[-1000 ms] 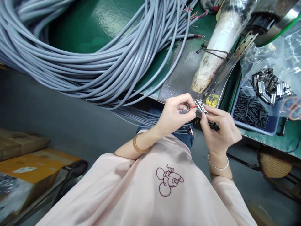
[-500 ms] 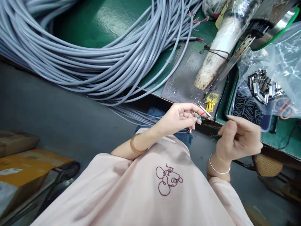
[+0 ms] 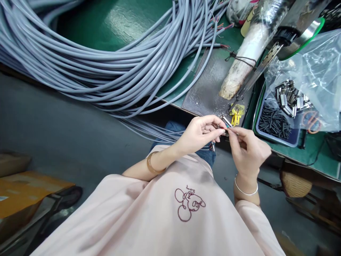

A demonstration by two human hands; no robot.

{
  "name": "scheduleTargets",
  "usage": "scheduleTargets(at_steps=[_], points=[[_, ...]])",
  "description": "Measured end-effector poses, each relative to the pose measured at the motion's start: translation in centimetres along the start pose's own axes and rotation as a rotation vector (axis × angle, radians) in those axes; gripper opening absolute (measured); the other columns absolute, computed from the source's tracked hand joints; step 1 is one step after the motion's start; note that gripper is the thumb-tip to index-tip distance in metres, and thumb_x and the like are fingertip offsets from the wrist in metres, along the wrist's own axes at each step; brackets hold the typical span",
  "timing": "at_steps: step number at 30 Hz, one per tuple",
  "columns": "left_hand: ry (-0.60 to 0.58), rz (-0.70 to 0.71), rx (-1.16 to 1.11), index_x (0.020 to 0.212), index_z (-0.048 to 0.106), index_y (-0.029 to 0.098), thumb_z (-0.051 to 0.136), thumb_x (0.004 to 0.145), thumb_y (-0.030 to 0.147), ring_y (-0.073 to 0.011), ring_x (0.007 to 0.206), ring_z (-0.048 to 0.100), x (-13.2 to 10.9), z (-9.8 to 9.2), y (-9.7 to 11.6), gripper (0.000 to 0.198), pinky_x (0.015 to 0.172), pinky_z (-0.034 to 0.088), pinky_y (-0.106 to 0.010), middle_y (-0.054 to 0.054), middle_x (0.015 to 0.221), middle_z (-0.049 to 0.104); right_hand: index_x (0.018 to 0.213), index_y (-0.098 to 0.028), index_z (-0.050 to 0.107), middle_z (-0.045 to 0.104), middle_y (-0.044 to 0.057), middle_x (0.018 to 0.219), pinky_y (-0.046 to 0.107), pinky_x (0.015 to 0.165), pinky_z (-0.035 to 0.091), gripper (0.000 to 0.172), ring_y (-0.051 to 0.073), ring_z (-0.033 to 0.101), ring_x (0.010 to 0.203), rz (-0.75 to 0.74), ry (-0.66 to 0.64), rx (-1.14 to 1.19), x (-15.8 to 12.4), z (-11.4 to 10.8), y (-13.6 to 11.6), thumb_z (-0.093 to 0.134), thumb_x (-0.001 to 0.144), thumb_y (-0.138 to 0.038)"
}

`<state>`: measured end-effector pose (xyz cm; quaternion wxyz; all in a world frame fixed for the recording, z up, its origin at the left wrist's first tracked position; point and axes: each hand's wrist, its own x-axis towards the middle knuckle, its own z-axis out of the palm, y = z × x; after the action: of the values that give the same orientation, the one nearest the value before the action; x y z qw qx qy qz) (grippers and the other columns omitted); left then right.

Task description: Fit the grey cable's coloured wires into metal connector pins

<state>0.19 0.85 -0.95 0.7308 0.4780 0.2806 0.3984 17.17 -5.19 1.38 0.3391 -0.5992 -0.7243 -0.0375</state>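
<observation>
Head view | left hand [image 3: 201, 132]: thumb and forefinger pinched on thin reddish wire [image 3: 226, 129] | right hand [image 3: 249, 147]: fingertips closed on same wire, just beside | connector [image 3: 227, 122]: just beyond left fingertips, grip unclear | step, seemingly: wire handling; next move calls for steady pinch

1 L hand [image 3: 199, 133], 1 R hand [image 3: 249, 147], 2 bracelets [image 3: 148, 164], 1 tray [image 3: 292, 141], 1 spool [image 3: 299, 41]; grey cables [image 3: 114, 76], qty unclear

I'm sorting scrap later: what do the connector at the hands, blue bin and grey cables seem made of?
Connector: probably partly metal, shiny; silvery glint. Blue bin: likely plastic, smooth; rounded corners. Grey cables: apparently plastic-sheathed, satin; soft highlights.
</observation>
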Motion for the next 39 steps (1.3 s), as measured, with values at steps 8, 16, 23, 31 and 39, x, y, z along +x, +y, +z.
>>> scheduleTargets(at_steps=[8,16,23,31,39], points=[[0.122,0.035,0.022,0.079,0.064,0.013,0.073,0.082,0.021,-0.0029,0.052,0.055,0.1,0.3,0.3,0.012,0.050,0.045,-0.013,0.000,0.070,0.068,0.080,-0.021,0.070,0.047,-0.008,0.052,0.020,0.038,0.026,0.013,0.004,0.038,0.037,0.268,0.447,0.529,1.1,-0.7,0.8,0.068,0.086,-0.033],[0.113,-0.068,-0.072,0.086,0.065,0.013,0.071,0.082,0.020,-0.0027,0.051,0.056,0.8,0.1,0.6,0.011,0.050,0.047,-0.013,-0.001,0.074,0.071,0.106,-0.023,0.063,0.078,-0.001,0.092,0.029,0.062,0.063,0.016,0.018,0.078,0.075,0.165,0.377,0.404,0.2,1.0,0.1,0.067,0.092,-0.015],[0.026,-0.091,-0.065,0.094,0.068,0.012,0.072,0.084,0.019,-0.0038,0.054,0.059,0.8,0.0,0.0,0.013,0.055,0.051,-0.014,0.002,0.069,0.067,0.096,-0.023,0.066,0.081,0.001,0.100,0.027,0.073,0.064,0.018,0.018,0.079,0.089,-0.023,0.152,0.267,0.2,1.2,-0.6,0.073,0.085,-0.010],[0.050,-0.022,0.044,0.100,0.071,0.012,0.073,0.087,0.026,-0.0054,0.063,0.063,0.6,-0.2,0.0,0.019,0.064,0.055,-0.017,-0.004,0.089,0.072,0.098,-0.023,0.066,0.081,0.000,0.096,0.023,0.071,0.062,0.024,0.015,0.079,0.081,-0.180,0.134,0.133,-0.2,1.0,0.4,0.077,0.081,-0.009],[0.019,-0.012,0.088,0.096,0.067,0.014,0.071,0.088,0.026,-0.0079,0.064,0.066,0.4,0.1,-0.1,0.015,0.065,0.056,-0.018,-0.001,0.076,0.068,0.097,-0.024,0.066,0.080,0.001,0.095,0.029,0.071,0.066,0.022,0.019,0.079,0.086,-0.080,0.164,0.235,-0.5,1.2,0.7,0.075,0.083,-0.009]])
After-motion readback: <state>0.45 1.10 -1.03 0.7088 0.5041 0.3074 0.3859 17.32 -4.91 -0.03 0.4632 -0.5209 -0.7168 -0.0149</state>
